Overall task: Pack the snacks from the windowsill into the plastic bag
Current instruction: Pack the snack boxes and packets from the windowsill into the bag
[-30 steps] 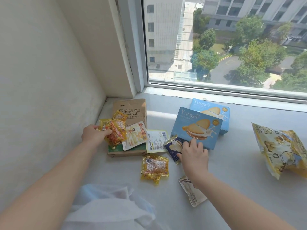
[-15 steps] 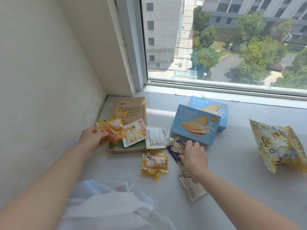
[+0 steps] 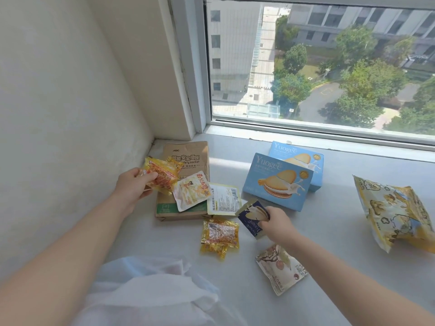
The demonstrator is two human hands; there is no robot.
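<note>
Nearest to you, the white plastic bag (image 3: 150,288) lay crumpled on the windowsill (image 3: 334,231). Beyond it lay a yellow snack packet (image 3: 220,237). Your right hand (image 3: 277,225) pinched a dark blue biscuit packet (image 3: 251,217), tilted off the sill. Your left hand (image 3: 131,187) gripped an orange-yellow snack packet (image 3: 162,176) above the brown carton (image 3: 186,161). Farther, two blue biscuit boxes (image 3: 277,182) stood near the window (image 3: 317,62).
</note>
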